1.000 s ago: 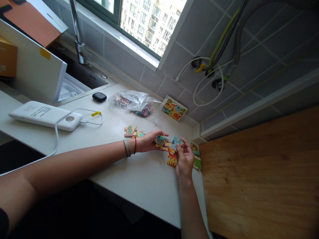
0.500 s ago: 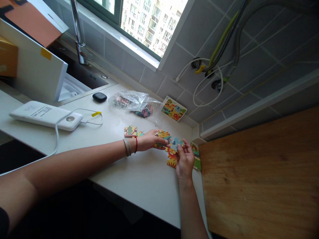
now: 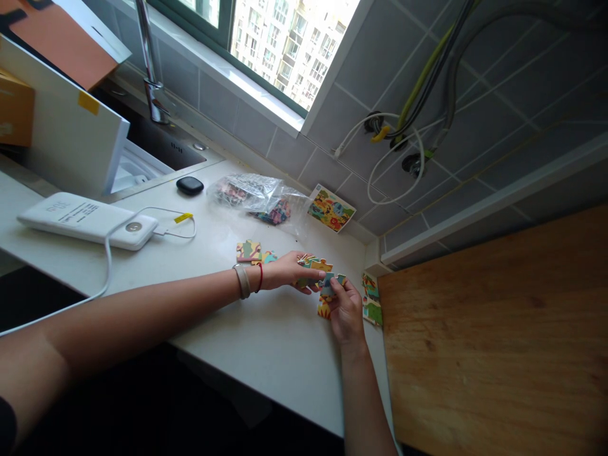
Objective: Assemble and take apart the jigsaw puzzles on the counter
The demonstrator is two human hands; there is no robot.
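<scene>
My left hand [image 3: 291, 272] is closed around a stack of jigsaw puzzle pieces [image 3: 315, 263]. Beside it, my right hand [image 3: 347, 306] pinches a blue jigsaw puzzle piece [image 3: 327, 283] between thumb and fingers, close to the left thumb. Orange and yellow joined pieces [image 3: 323, 308] lie on the counter beneath, partly hidden by my right hand. Green puzzle pieces [image 3: 373, 300] rest to the right, along the wooden board. Left of my left hand lie more pieces [image 3: 248, 251], some touching each other. A small picture card [image 3: 331, 208] of colourful animals leans on the tiled wall.
A clear plastic bag [image 3: 259, 195] with more pieces lies at the back of the white counter [image 3: 266, 342]. A black oval object [image 3: 190, 185] and a white power bank [image 3: 88, 220] with a cable are at left. The wooden board [image 3: 494, 329] borders the right side.
My right hand has moved slightly left and turned, bringing the blue piece up against the left hand's stack. The stack in my left hand has shifted and fanned a little.
</scene>
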